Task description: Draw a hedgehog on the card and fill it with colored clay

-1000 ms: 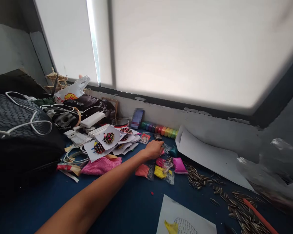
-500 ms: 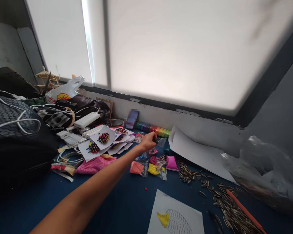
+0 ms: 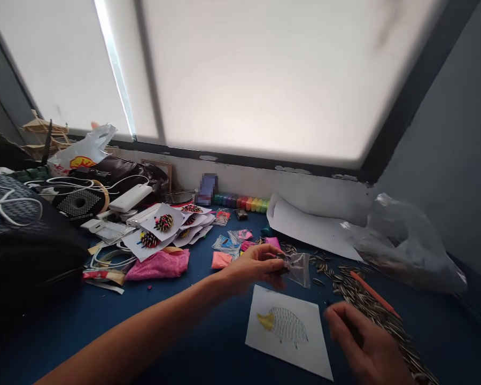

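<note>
My left hand (image 3: 262, 266) pinches a small clear plastic bag (image 3: 299, 269) with something dark in it, held above the table in the middle. Below it lies a white sheet (image 3: 280, 350) with a drawn oval animal body, filled with short strokes and with short legs. Yellow clay (image 3: 266, 321) covers the pointed head of the drawing. To the right of the sheet, my right hand (image 3: 363, 339) hovers with its fingers curled in, and I see nothing in it. Beyond my left wrist lie bagged pieces of coloured clay, orange (image 3: 221, 260), blue (image 3: 226, 243) and pink (image 3: 272, 242).
Striped seeds (image 3: 356, 289) are spread at the right, with an orange stick (image 3: 374, 293) across them. Behind are rolled white paper (image 3: 312, 227) and a plastic bag (image 3: 409, 251). Decorated cards (image 3: 164, 222), a pink cloth (image 3: 160, 266) and a black bag (image 3: 28, 251) crowd the left.
My left hand has come back from the far side of the table, bringing the small bag over the sheet. My right hand has entered at the lower right. The view has shifted.
</note>
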### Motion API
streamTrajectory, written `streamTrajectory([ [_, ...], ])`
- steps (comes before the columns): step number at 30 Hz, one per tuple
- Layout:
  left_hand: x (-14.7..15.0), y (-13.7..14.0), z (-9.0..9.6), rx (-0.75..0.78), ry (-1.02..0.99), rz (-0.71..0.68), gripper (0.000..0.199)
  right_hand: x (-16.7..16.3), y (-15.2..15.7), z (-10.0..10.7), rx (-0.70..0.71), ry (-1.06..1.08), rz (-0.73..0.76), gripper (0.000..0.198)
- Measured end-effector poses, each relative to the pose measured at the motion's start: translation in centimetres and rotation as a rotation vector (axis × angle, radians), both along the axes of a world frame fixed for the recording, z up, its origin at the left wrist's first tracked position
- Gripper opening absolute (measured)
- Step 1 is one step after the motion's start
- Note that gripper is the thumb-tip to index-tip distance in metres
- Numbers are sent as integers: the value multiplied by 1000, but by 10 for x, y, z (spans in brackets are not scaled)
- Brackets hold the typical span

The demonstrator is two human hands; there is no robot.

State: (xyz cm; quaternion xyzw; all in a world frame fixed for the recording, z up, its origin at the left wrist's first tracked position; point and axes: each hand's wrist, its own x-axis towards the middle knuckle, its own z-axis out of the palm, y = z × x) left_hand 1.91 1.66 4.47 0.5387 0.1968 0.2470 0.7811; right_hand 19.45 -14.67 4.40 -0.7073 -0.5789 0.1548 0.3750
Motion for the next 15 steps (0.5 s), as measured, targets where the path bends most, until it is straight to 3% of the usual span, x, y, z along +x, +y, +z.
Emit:
streamTrajectory([
  [6,4,-24,-3,122,80,-62,49,-10,19,28,-215,319,124,45],
  [15,-8,-35,-3,81,116,-28,50,-24,15,11,-194,558,162,50],
])
